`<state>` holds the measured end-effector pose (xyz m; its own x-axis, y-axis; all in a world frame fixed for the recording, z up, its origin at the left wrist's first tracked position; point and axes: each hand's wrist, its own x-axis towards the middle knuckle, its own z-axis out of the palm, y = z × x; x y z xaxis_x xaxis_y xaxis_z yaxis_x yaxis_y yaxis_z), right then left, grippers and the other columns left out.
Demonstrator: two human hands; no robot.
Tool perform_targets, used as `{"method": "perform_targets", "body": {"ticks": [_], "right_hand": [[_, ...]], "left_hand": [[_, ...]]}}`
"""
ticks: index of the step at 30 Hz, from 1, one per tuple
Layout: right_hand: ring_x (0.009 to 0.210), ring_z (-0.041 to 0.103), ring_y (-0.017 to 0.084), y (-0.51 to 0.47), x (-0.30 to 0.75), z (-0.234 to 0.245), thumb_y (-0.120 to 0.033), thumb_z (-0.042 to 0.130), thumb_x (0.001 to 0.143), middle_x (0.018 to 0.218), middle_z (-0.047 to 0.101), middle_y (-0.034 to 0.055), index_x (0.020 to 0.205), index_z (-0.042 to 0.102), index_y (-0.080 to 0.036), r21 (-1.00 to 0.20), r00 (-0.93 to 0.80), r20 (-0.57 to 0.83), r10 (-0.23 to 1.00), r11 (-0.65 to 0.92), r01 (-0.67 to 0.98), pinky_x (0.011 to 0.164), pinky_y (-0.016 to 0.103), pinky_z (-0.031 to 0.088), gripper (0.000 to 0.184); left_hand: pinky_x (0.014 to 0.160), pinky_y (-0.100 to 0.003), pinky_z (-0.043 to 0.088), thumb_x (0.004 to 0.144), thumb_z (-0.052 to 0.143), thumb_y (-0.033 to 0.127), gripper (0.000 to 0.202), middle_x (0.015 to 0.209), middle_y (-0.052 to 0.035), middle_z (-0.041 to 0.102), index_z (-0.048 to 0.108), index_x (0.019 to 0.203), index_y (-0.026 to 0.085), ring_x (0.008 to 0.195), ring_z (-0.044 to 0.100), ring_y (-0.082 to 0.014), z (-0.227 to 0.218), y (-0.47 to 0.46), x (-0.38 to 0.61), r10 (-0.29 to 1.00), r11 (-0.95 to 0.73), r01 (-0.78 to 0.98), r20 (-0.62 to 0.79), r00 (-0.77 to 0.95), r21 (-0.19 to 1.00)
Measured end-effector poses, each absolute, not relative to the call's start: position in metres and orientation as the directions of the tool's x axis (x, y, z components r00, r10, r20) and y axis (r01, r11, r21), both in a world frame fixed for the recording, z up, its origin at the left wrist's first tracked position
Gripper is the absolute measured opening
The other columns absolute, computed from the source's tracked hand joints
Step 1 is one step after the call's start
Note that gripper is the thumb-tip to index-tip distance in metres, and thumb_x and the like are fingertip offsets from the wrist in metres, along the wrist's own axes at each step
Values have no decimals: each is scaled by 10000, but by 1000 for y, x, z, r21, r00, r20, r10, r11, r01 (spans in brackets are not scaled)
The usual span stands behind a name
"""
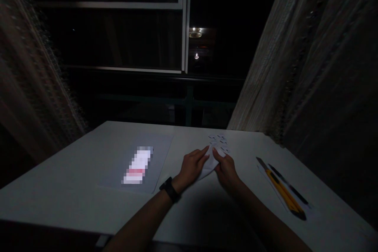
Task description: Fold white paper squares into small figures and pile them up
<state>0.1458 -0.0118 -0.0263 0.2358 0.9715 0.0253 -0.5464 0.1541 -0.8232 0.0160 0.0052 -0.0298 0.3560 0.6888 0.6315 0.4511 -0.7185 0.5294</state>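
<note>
A folded piece of white paper is held between both hands above the middle of the table. My left hand, with a dark watch on its wrist, pinches the paper's left side. On the other side, my right hand grips it with the thumb on top and the fingers mostly hidden beneath. Just beyond the hands lie several small dark marks on a pale surface, too dim to make out.
A white table carries a lit phone on a paper sheet at the left. At the right lie a yellow utility knife and a dark pen. Curtains flank the dark window behind.
</note>
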Motion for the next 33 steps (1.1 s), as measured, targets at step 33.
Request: {"method": "perform_targets", "body": {"ticks": [33], "right_hand": [[721, 637, 256, -11, 143, -31, -367, 748, 546, 761, 693, 90, 951, 635, -119, -886, 143, 24, 989, 87, -456, 616, 349, 488, 488]], "left_hand": [[867, -389, 450, 796, 479, 271, 351, 1114, -56, 594, 561, 1127, 188, 1003, 571, -212, -25, 0, 23, 886, -447, 67, 431, 170, 892]]}}
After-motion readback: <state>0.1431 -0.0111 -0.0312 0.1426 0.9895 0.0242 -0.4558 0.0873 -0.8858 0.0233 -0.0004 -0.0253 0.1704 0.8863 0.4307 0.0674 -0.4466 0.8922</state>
